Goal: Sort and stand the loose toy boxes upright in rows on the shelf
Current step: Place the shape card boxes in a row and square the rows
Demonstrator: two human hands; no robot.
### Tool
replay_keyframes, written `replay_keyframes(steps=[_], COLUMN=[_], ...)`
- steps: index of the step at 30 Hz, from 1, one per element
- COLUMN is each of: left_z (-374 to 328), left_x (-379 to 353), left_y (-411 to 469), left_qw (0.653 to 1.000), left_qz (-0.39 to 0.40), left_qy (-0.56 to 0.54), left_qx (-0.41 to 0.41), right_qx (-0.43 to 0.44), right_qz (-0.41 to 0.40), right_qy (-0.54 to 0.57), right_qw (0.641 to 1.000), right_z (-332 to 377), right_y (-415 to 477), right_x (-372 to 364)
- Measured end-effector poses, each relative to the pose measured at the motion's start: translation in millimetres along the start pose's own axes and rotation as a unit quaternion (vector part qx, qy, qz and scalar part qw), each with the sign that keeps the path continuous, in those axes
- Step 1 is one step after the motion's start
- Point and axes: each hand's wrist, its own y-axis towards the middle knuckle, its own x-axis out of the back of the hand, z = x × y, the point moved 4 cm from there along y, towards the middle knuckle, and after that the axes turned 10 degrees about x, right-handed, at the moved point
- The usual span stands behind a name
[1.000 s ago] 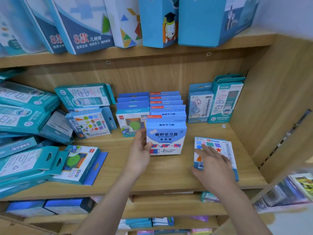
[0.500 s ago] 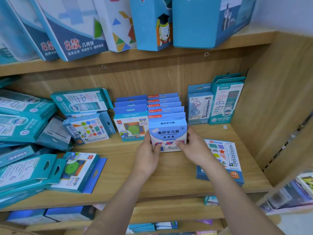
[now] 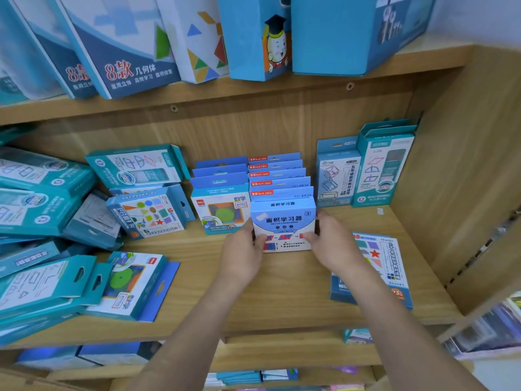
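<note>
We face a pale wooden shelf (image 3: 282,294), and both of our hands meet at its middle. Above the grip, on the upper board, tall blue and white cardboard boxes (image 3: 135,52) lean side by side. Well to the left of the grip, a heap of teal cardboard boxes (image 3: 42,198) lies tumbled, some flat and some slanted. Nearer, left of our left forearm, a flat white box with a green disc (image 3: 129,283) lies face up. Just right of the grip, a flat blue-edged box printed with coloured shapes (image 3: 375,263) lies face up, partly hidden by our right forearm. Behind the grip and to its right, two upright teal boxes (image 3: 383,165) stand against the back panel. Straight behind the grip stands a row of upright blue boxes with red labels (image 3: 277,179). The light blue cardboard box (image 3: 283,218) stands upright at the front of that row, close against the one behind. Our left hand (image 3: 242,255) and right hand (image 3: 335,246) hold it. The grip is closed on its two side edges, with the thumbs on its front face. A small white scrap (image 3: 380,211) lies beyond the right hand.
</note>
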Motion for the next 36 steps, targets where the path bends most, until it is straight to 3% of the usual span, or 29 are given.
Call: replay_keyframes(steps=[6, 9, 12, 15, 19, 23, 25, 27, 29, 30, 33, 36], left_z=[-5.3, -6.1, -18.2, -37.6, -40.9, -43.4, -49.8, -54.6, -54.3, -51.2, -46.3, -37.3], left_x=[9.7, 16.8, 32.3, 36.1, 29.0, 33.0, 22.2, -5.2, -41.9, -57.4, -77.2, -74.3], left_y=[-3.1, -11.0, -22.7, -28.7, -22.1, -33.8, -50.7, -69.7, -92.1, -101.6, -122.0, -130.3], left_qw=[1.0, 0.997, 0.975, 0.94, 0.929, 0.924, 0.93, 0.953, 0.958, 0.958, 0.968, 0.978], left_qz=[-0.014, -0.058, -0.155, -0.197, -0.172, -0.2, -0.17, -0.052, 0.087, 0.119, 0.105, 0.072], left_qy=[0.023, -0.037, -0.037, 0.115, 0.21, 0.162, 0.111, 0.092, 0.119, 0.128, 0.097, 0.046], left_qx=[-0.009, -0.032, -0.153, -0.253, -0.253, -0.282, -0.306, -0.283, -0.245, -0.229, -0.206, -0.193], right_qx=[0.005, 0.025, 0.041, 0.044, 0.04, -0.046, -0.082, -0.082, -0.061, -0.057, -0.033, -0.027], right_qz=[0.005, 0.004, -0.002, -0.024, -0.038, 0.005, 0.01, -0.018, -0.045, -0.049, -0.075, -0.149], right_qy=[-0.008, 0.001, 0.028, 0.037, -0.078, -0.234, -0.228, -0.23, -0.257, -0.263, -0.24, -0.124], right_qw=[1.0, 1.0, 0.999, 0.998, 0.995, 0.971, 0.97, 0.969, 0.964, 0.962, 0.967, 0.981], right_z=[1.2, 1.7, 0.9, -5.4, -22.3, -47.5, -55.9, -58.7, -60.6, -59.9, -58.9, -61.7], right_y=[1.6, -1.2, -5.1, -13.5, -43.6, -78.8, -92.5, -102.4, -109.3, -112.6, -127.1, -143.5], right_x=[5.6, 5.8, 8.3, 19.8, 41.3, 37.9, 30.7, 28.1, 25.9, 25.2, 25.3, 39.8])
